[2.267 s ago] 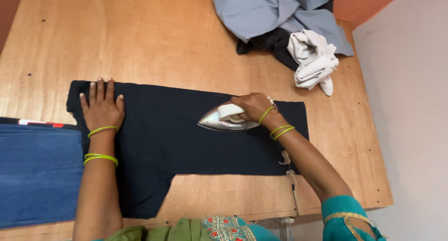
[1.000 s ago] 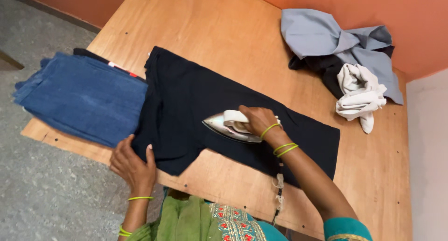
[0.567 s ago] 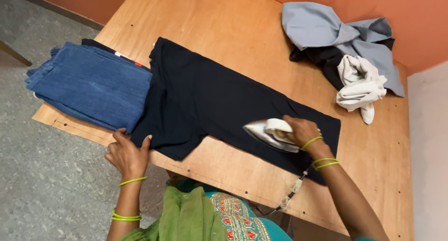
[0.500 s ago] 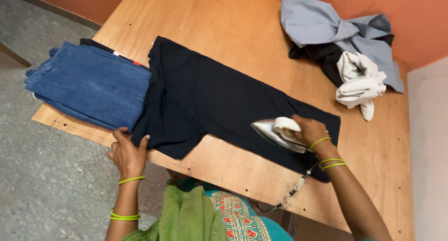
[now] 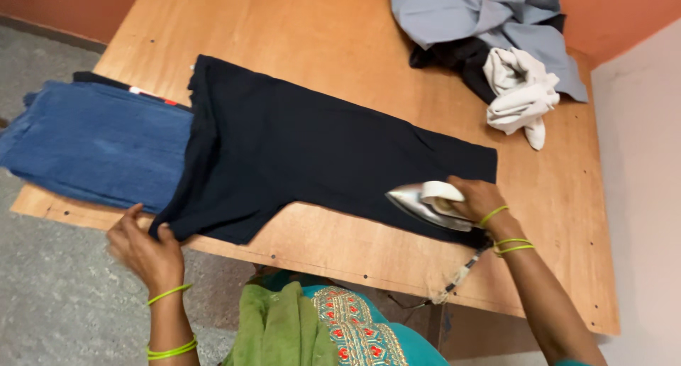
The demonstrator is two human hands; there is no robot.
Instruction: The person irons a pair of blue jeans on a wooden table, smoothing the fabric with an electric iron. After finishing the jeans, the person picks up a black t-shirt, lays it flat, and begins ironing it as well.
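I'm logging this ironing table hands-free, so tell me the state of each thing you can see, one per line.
Black garment: spread flat, near corner pulled past the table edge.
Iron: resting on the garment's right end.
Right hand: gripping the iron's handle.
Left hand: pinching the garment's near corner.
Blue jeans: folded, at the left.
Grey cloth: crumpled, far corner.
White cloth: bunched up beside it.
Wooden table: bare at the far side.

Soft, even light falls across the wooden counter point(image 5: 340, 32), leaving only faint shadows under the clothes. The metal iron point(image 5: 425, 204) catches a bright sheen. The left hand point(image 5: 145, 249) is smeared by motion blur (the floor below looks soft too). The black garment point(image 5: 298, 150) shows little detail.
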